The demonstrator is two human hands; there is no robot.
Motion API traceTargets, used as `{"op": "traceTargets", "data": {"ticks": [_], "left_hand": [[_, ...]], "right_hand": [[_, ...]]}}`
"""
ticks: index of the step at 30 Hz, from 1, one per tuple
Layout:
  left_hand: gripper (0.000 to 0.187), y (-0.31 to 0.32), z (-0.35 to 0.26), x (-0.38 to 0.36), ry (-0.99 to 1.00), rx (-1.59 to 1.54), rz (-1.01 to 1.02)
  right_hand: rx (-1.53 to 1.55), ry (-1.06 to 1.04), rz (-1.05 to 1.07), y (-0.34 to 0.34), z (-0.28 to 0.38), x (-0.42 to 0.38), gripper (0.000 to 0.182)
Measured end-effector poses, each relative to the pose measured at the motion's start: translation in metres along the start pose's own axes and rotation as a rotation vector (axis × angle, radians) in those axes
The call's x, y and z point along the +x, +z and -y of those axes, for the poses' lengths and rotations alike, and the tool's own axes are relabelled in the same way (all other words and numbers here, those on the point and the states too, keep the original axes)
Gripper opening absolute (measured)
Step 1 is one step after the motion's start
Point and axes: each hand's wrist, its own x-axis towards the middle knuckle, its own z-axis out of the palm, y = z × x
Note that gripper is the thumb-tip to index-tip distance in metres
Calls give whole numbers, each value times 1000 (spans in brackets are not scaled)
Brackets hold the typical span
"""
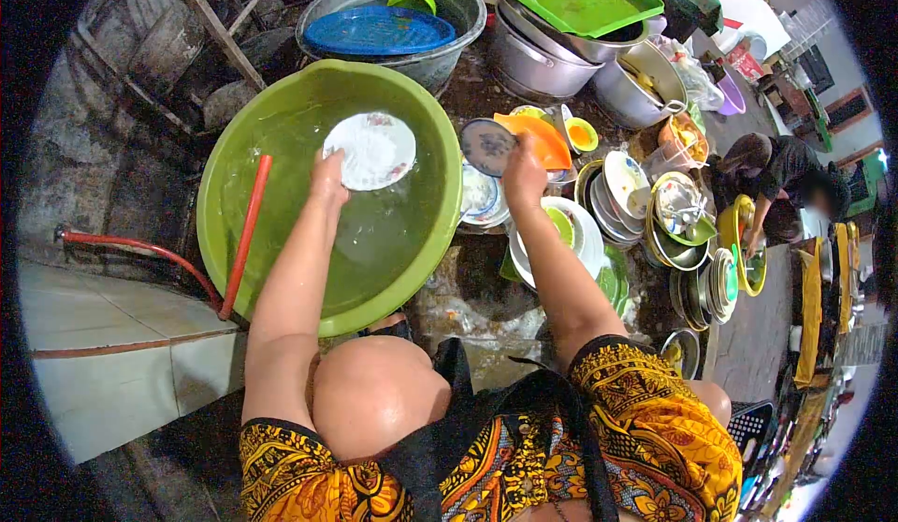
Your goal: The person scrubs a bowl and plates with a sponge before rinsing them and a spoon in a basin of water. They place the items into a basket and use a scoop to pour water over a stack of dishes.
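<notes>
Green basin [281, 279] holds murky water [369, 251]; above it the left hand [329, 176] grasps a white plate [376, 151]; right hand [526, 178] grips a dark round dish [488, 147] just beyond the rim; grey tub [458, 52] behind contains a blue tray [379, 31].

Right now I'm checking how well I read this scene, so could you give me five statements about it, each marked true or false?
1. The left hand holds a white plate over the large green basin. True.
2. The right hand is empty. False: the right hand holds a dark round dish.
3. The red hose lies coiled on the floor. False: the red hose reaches over the large green basin.
4. The blue tray is in the grey tub. True.
5. The bright green tray stands on edge. False: the bright green tray lies atop stacked pots.
</notes>
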Motion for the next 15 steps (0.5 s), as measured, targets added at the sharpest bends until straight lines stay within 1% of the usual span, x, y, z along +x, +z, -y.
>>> {"op": "traceTargets", "data": {"ticks": [2, 4, 5, 6, 8, 9, 10, 11, 12, 14, 15], "left_hand": [[38, 28, -14, -7, 23, 137, -95], [36, 52, -19, -13, 59, 123, -83], [34, 64, -22, -19, 88, 155, -51], [33, 76, -25, -24, 119, 185, -19], [31, 97, -22, -27, 141, 174, -5], [34, 104, -18, -24, 156, 237, 0], [36, 110, -13, -22, 171, 300, 3], [41, 115, -5, -17, 194, 367, -75], [41, 119, -2, -17, 205, 351, -61], [41, 128, 1, -23, 316, 446, -17], [39, 135, -2, -30, 336, 421, -26]], "right_hand": [[-230, -167, 281, 1, 18, 1, 16], [-205, -491, 129, 15, 21, -8, 22], [-261, -548, 176, 21, 20, -8, 25], [-244, -563, 222, 20, 25, -10, 26], [-150, -604, 201, 34, 20, -14, 28], [-194, -571, 259, 33, 23, -13, 28], [-198, -577, 294, 33, 23, -10, 34], [-215, -513, 316, 32, 25, -9, 24], [-233, -446, 334, 27, 32, -11, 17], [-338, -693, 206, 20, 28, -9, 12], [-413, -530, 203, 35, 25, -4, 10]]}}
